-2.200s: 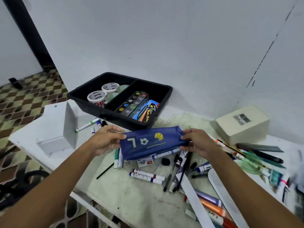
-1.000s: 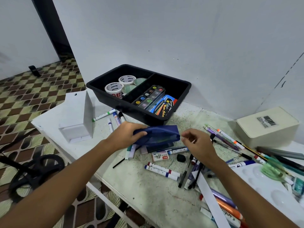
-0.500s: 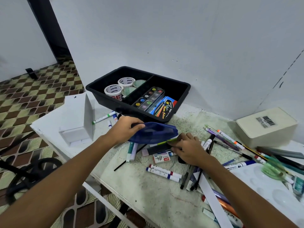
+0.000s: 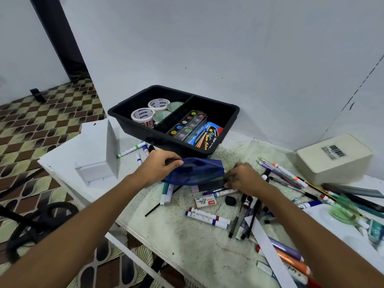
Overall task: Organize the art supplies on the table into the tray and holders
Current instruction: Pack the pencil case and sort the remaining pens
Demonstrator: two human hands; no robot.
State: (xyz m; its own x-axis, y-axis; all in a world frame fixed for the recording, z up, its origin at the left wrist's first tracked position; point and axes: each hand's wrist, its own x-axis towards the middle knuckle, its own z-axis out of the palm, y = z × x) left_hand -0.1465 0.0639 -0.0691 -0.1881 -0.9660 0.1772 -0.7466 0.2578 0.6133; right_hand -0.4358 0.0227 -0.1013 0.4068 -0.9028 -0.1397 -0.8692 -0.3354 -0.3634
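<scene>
My left hand pinches the upper edge of a dark blue fabric pencil pouch, holding its mouth open just in front of the black tray. My right hand lies at the pouch's right end, fingers curled round a dark flat item beneath it. The tray holds tape rolls on the left and a paint palette plus a marker pack on the right. A white holder stands to the left. Markers and pens lie scattered across the table.
A cream box with a barcode sits at the back right. A staples box, a black eraser, a white strip and a white palette lie among the pens. The table's front edge drops to patterned floor at left.
The pouch, earlier stretched flat between both hands, is now held open by my left hand alone. My right hand let go of it and dropped onto the items under its right end.
</scene>
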